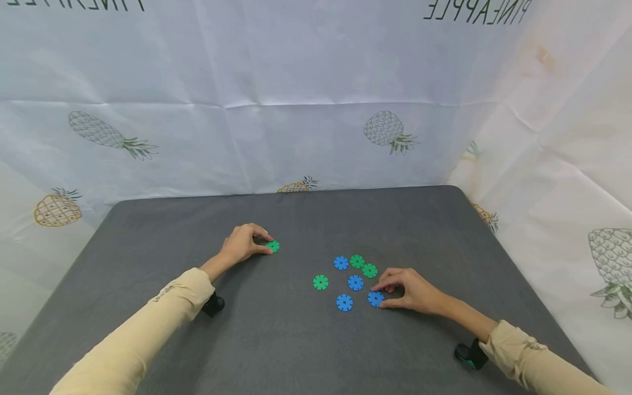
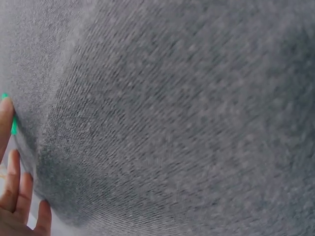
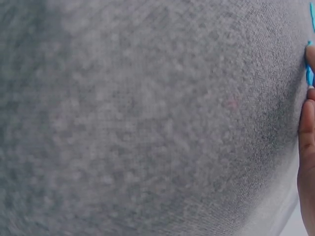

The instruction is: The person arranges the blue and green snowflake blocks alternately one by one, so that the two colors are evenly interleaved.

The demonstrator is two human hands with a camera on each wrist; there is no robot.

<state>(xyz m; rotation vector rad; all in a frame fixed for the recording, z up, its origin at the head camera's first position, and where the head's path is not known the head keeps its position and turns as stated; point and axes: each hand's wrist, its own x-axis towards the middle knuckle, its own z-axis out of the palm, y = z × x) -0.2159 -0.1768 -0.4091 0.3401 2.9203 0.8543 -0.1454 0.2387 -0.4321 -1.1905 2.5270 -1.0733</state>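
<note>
My left hand (image 1: 243,241) pinches a green notched disc (image 1: 274,246) between thumb and index finger, low over the table, left of the other discs. In the left wrist view only a sliver of that green disc (image 2: 14,125) shows beside the fingertips. My right hand (image 1: 412,291) has thumb and fingertips on opposite edges of a blue notched disc (image 1: 375,298) at the right side of the group. The right wrist view shows part of this blue disc (image 3: 309,74) behind the fingers. Close by lie a blue disc (image 1: 355,282) and another blue disc (image 1: 344,302).
Further discs lie flat on the dark grey table (image 1: 276,340): a blue one (image 1: 341,263), a green one (image 1: 320,282), and two green ones (image 1: 357,261) that touch or nearly touch. A white pineapple-print cloth (image 1: 296,142) hangs behind the table and along its right side.
</note>
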